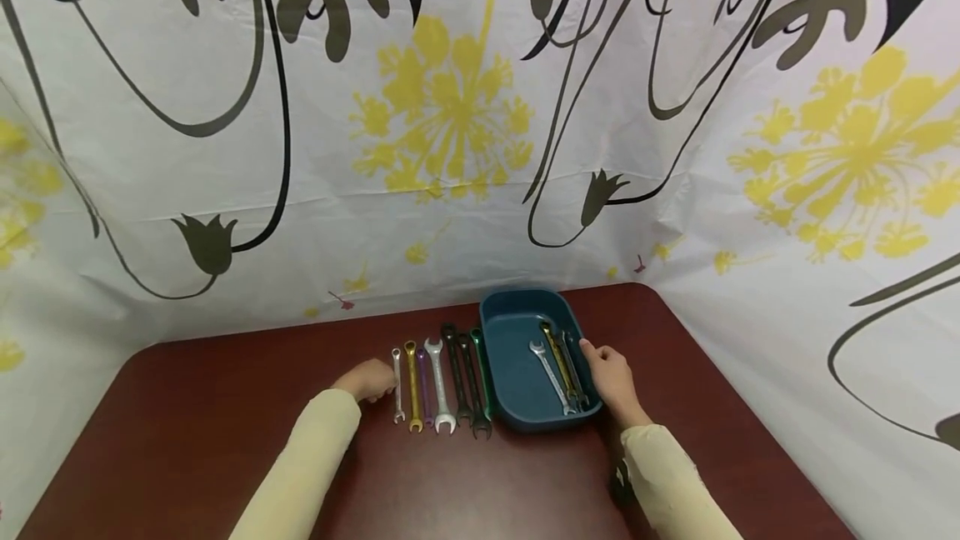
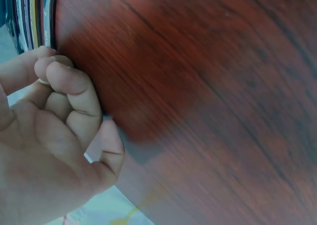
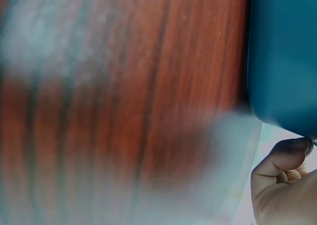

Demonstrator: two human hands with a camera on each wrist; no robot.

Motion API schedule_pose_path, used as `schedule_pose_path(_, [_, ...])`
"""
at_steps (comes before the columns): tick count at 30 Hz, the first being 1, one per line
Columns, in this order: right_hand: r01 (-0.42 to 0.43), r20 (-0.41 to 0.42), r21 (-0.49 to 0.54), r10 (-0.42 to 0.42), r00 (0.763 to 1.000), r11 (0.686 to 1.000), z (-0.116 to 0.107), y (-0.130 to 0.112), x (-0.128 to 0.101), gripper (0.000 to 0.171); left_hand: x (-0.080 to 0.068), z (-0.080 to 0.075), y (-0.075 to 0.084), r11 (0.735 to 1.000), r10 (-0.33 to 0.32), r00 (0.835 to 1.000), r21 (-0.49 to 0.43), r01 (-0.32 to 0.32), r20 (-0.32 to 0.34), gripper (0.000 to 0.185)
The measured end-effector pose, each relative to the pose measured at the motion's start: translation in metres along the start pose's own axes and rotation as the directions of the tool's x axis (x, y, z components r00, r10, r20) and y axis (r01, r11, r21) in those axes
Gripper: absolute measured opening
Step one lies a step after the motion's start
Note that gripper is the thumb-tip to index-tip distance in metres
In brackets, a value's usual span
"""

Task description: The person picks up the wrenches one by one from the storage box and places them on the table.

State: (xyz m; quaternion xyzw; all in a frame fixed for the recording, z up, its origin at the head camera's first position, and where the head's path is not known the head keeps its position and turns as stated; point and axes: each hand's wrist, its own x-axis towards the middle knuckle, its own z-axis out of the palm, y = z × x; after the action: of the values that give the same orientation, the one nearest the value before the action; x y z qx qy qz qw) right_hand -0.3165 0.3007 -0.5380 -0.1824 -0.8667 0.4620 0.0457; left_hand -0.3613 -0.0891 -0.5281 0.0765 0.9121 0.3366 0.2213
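At 7 o'clock on the tabletop (image 1: 225,407), left hand (image 1: 369,380) rests with fingers loosely curled, pinching nothing, beside the wrench row (image 1: 438,386). At 5 o'clock, right hand (image 1: 611,377) touches the blue tray (image 1: 510,373) rim; its finger state cannot be determined. Risk: nudging misaligns wrenches

Six wrenches (image 1: 441,386) lie side by side on the table; three more wrenches (image 1: 561,367) rest inside the blue bin (image 1: 510,373).
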Motion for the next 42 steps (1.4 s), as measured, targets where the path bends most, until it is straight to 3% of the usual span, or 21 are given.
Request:
schedule_pose_path(10, [0.003, -0.002, 0.014, -0.003, 1.000, 1.000, 0.001, 0.002, 0.001, 0.051, -0.003, 0.001, -0.001, 1.000, 0.018, 1.000, -0.024, -0.018, 0.001, 0.027])
schedule_pose_path(24, [-0.001, 0.013, 0.007, 0.001, 1.000, 1.000, -0.002, -0.001, 0.003, 0.048, 0.008, 0.002, -0.011, 0.966, 0.007, 0.999, -0.257, -0.015, -0.031, 0.026])
schedule_pose_path(29, [-0.005, 0.031, 0.017, 0.004, 0.999, 1.000, -0.004, -0.002, 0.003, 0.049, 0.014, 0.000, -0.010, 0.944, 0.008, 0.995, -0.329, -0.041, -0.101, 0.026])
schedule_pose_path(34, [-0.005, 0.042, 0.014, 0.004, 0.999, 1.000, -0.007, -0.004, 0.005, 0.049, 0.024, -0.006, 0.012, 0.920, 0.073, 0.990, -0.374, -0.114, -0.122, 0.034])
schedule_pose_path(38, [-0.009, 0.036, 0.021, 0.008, 0.999, 1.000, -0.005, -0.005, 0.008, 0.048, 0.029, -0.008, 0.046, 0.917, 0.144, 0.984, -0.359, -0.174, -0.107, 0.039])
schedule_pose_path(42, [-0.031, 0.053, 0.030, 0.030, 0.998, 0.999, -0.003, -0.004, 0.004, 0.046, 0.032, 0.001, 0.080, 0.907, 0.173, 0.983, -0.379, -0.184, -0.062, 0.038])
